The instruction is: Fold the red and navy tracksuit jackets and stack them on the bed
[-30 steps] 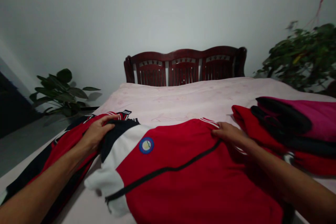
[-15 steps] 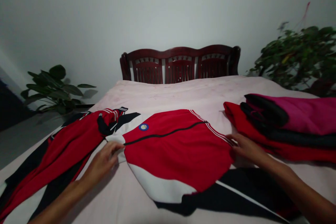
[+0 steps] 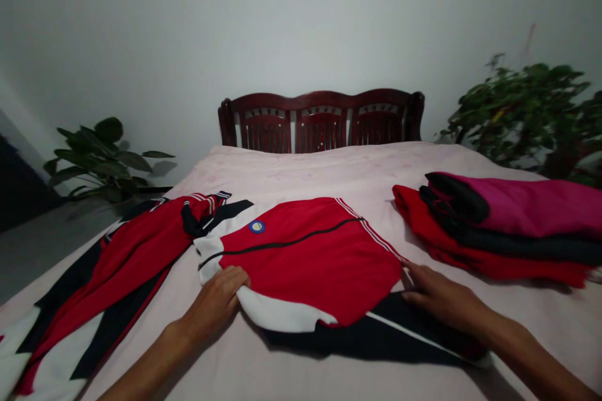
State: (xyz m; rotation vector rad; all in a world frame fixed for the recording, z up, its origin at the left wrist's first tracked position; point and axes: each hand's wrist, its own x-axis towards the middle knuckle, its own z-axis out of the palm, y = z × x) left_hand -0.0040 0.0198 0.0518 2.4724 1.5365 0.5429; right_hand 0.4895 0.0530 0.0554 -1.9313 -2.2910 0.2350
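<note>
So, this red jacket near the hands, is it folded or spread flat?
Folded: the red zipped panel lies over dark fabric, left hand on its white edge.

Head-worn — facing forward and down onto the red jacket [image 3: 305, 257]

Qty: 2 hands [image 3: 214, 301] [image 3: 442, 301], 2 red jkts [image 3: 305, 257] [image 3: 117, 263], 1 clothes pile [image 3: 498, 225], 2 plants [image 3: 101, 160] [image 3: 517, 113], 1 bed [image 3: 305, 166].

We are seeing a red track jacket [image 3: 305, 260] carrying white and black panels, thin white stripes and a round blue badge [image 3: 256, 227], while a pale pink bedspread [image 3: 329, 166] is showing a faint pattern.
</note>
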